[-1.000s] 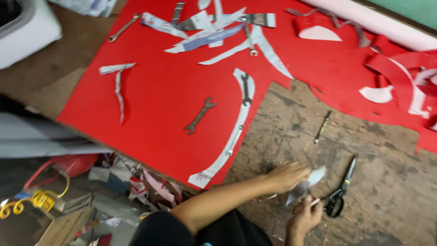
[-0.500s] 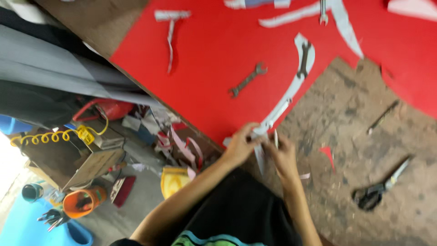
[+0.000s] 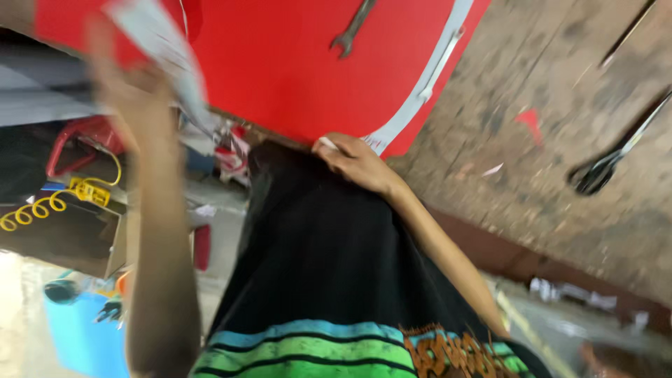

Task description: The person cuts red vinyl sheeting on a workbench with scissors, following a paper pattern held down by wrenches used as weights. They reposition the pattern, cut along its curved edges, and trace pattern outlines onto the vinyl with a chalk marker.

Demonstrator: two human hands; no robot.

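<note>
My left hand (image 3: 129, 91) is raised at the upper left, blurred, and shut on a pale paper piece (image 3: 162, 52) that sticks up from its fingers. My right hand (image 3: 357, 162) rests with curled fingers at the table's near edge. It touches the corner of a big red sheet (image 3: 280, 77), right by the lower end of a long curved white paper strip (image 3: 435, 73). Whether it grips the strip is unclear. A grey open-ended wrench (image 3: 353, 28) lies on the red sheet above. My black shirt with green and blue stripes fills the lower middle.
Black-handled scissors (image 3: 607, 166) lie on the worn brown tabletop (image 3: 560, 210) at the right, with a small red scrap (image 3: 528, 119) and a thin rod (image 3: 630, 31) nearby. Below the table at the left are a yellow coiled cable (image 3: 38, 210), a red frame (image 3: 73, 143) and a blue bin (image 3: 84, 339).
My left hand has left the strip's end and risen up to the left with a pale paper piece. My right hand stays at the table edge. The view has tilted down towards my body.
</note>
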